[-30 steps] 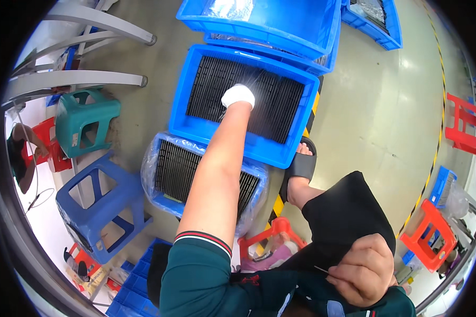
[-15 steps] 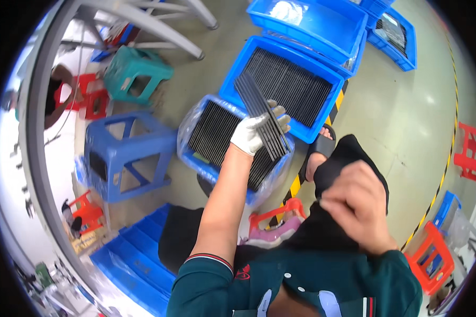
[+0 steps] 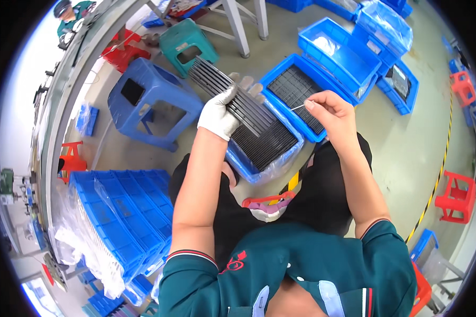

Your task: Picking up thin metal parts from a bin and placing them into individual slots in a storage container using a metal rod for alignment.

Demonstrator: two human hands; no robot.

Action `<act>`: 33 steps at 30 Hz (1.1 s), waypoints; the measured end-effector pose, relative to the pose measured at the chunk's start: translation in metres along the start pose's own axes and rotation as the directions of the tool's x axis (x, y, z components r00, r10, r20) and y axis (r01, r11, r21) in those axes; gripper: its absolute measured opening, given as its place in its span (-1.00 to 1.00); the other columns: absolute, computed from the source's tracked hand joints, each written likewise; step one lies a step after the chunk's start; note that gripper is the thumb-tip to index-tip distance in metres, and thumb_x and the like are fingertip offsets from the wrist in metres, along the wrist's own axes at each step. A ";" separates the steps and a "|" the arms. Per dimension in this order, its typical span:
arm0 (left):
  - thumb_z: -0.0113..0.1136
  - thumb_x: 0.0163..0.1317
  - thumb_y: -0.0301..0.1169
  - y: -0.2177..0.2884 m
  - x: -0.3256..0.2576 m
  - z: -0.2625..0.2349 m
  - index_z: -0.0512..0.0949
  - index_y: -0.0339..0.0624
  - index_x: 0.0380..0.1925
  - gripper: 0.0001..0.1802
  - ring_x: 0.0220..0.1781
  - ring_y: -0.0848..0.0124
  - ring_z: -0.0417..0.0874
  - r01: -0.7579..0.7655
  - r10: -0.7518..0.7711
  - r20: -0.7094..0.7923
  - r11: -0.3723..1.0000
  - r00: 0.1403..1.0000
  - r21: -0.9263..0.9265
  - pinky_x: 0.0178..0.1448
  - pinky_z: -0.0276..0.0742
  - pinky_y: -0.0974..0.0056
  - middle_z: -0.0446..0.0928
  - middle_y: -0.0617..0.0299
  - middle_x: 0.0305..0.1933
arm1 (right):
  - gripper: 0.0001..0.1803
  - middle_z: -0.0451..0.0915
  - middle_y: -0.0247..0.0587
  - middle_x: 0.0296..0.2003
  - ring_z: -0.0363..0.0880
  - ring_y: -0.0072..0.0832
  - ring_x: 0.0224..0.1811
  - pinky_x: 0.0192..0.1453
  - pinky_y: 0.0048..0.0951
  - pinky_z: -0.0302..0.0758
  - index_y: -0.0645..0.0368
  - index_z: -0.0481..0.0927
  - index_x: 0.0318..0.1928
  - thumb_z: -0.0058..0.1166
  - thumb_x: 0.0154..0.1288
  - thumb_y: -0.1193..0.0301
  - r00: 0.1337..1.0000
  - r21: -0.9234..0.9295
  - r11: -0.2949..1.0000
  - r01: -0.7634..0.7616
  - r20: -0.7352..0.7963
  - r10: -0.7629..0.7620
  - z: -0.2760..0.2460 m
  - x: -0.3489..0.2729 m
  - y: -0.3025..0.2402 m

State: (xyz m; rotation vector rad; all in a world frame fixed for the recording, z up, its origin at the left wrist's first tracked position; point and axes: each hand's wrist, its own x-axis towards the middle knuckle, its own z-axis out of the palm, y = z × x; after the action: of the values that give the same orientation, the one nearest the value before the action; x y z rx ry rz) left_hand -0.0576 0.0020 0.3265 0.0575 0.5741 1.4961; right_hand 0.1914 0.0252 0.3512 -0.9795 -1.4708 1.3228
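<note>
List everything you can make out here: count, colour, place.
Held strips: several, dark grey, in the left hand
Thin stick: one, pale, pinched in the right hand
Packed strips: many, dark, in the next two bins
Film-wrapped bin: one, blue, below the held strips
Uncovered bin: one, blue, beside it, farther right
Other bins: several, blue, upper right
Stacked crates: several, blue, lower left
Nearer stool: one, blue, left
Farther stool: one, teal, upper left
Red stools: several, red, both sides
Furniture legs: several, grey, top
Floor tape: two stretches, yellow-black, right and centre
Co-worker: one, dark green sleeve, upper left
Shirt: one, dark green, bottom
Left hand: one, white-gloved, centre
Right hand: one, bare, centre right
</note>
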 end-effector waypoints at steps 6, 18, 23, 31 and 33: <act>0.07 0.33 -0.45 0.039 -0.019 -0.008 0.45 -0.18 -0.07 -0.80 0.13 -0.06 0.50 -0.128 0.128 -0.016 0.992 0.992 -0.004 0.24 0.41 -0.25 0.49 0.02 -0.04 | -0.87 0.59 -0.34 -0.39 0.53 -0.60 -0.30 -0.19 -0.54 0.45 0.23 0.68 -0.29 0.27 0.17 0.45 0.951 -0.162 0.951 0.264 0.208 -0.229 0.054 0.033 -0.038; 0.09 0.33 -0.49 0.046 -0.019 -0.045 0.50 -0.10 -0.13 -0.86 0.00 0.00 0.63 -0.234 0.216 -0.277 0.972 0.936 -0.033 0.06 0.56 -0.23 0.58 0.09 -0.10 | -0.91 0.60 -0.33 -0.37 0.55 -0.56 -0.24 -0.12 -0.52 0.46 0.25 0.67 -0.33 0.28 0.15 0.52 0.880 -0.250 0.898 0.363 0.408 -0.242 0.088 0.045 0.000; 0.07 0.33 -0.51 0.042 -0.017 -0.043 0.47 -0.12 -0.11 -0.85 0.01 -0.01 0.62 -0.240 0.235 -0.270 0.971 0.934 0.014 0.05 0.58 -0.19 0.58 0.08 -0.11 | -0.90 0.61 -0.29 -0.40 0.56 -0.43 -0.28 -0.19 -0.45 0.48 0.23 0.66 -0.36 0.32 0.08 0.52 0.816 -0.322 0.779 0.539 0.430 -0.387 0.097 0.049 0.009; 0.06 0.32 -0.52 0.036 -0.014 -0.034 0.44 -0.20 -0.08 -0.82 -0.01 -0.03 0.63 -0.258 0.266 -0.338 0.964 0.903 0.070 0.01 0.61 -0.19 0.56 0.00 -0.09 | -0.92 0.56 -0.38 -0.43 0.52 -0.35 -0.28 -0.20 -0.33 0.45 0.06 0.62 -0.46 0.26 -0.03 0.45 0.536 -0.439 0.322 0.839 0.561 -0.630 0.102 0.048 0.005; 0.05 0.31 -0.54 0.032 -0.012 -0.036 0.44 -0.25 -0.09 -0.82 -0.10 -0.01 0.66 -0.281 0.293 -0.335 0.956 0.895 0.084 -0.07 0.66 -0.15 0.57 -0.02 -0.12 | -0.95 0.54 -0.43 -0.42 0.50 -0.38 -0.23 -0.17 -0.34 0.43 0.03 0.60 -0.47 0.20 0.00 0.41 0.441 -0.443 0.173 0.880 0.623 -0.646 0.108 0.043 0.004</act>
State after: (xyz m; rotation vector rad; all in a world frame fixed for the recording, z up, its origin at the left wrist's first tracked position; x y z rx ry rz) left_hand -0.1014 -0.0171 0.3111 -0.1019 0.9042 1.8013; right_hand 0.0753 0.0365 0.3496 -0.2426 -2.3811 -0.0065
